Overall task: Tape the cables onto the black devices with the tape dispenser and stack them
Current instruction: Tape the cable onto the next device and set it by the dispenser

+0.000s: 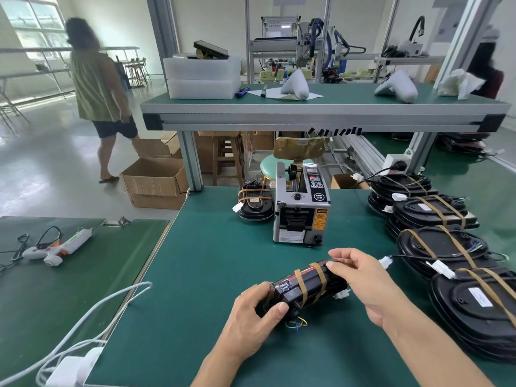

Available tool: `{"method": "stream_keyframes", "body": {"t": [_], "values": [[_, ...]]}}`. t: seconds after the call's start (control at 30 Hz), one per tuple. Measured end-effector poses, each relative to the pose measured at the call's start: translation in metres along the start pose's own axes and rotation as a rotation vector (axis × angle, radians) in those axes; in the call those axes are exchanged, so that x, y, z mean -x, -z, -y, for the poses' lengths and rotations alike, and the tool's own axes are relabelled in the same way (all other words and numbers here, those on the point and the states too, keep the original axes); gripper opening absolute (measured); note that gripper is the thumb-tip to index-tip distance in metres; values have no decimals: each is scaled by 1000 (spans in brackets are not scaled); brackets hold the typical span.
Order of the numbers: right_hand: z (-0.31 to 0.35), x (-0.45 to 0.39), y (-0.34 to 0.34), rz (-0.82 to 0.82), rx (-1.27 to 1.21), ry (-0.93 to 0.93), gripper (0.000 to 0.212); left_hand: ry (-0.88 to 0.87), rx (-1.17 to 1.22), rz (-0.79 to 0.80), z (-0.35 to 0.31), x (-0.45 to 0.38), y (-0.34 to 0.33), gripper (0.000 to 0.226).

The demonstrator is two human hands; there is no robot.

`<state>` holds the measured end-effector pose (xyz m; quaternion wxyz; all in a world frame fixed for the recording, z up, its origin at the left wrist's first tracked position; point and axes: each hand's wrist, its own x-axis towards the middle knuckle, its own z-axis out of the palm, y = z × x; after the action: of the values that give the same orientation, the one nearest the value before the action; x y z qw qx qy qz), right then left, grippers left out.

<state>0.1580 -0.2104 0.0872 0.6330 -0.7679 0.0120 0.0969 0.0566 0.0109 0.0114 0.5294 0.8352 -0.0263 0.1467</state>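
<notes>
On the green mat [212, 261], before the tape dispenser [301, 208], a black device [304, 287] is held on edge: left hand [251, 317] curled round one end, right hand [360, 277] pinching the other. Judged rigid, glossy, possibly slippery; best gripped at the ends, clear of loose wires.

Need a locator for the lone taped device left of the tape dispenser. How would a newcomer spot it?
Start at the grey tape dispenser standing mid-bench on the green mat. Just to its left, near the mat's far edge, sits a small stack of black devices, tan tape strips across the top one and a white connector at its left end. Unlike the big stacks of devices along the right edge, it stands alone.
</notes>
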Motion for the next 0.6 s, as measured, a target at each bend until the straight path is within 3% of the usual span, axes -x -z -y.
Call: {"method": "stream_keyframes", "body": {"t": [0.43, 0.6], "values": [[-26, 2, -17, -110, -134, 72, 11, 17, -25, 3, 4, -1, -1, 56], [-32, 4, -26, -166, -19, 176, 12, 40, -19, -4, 4, -1, -1, 54]]}}
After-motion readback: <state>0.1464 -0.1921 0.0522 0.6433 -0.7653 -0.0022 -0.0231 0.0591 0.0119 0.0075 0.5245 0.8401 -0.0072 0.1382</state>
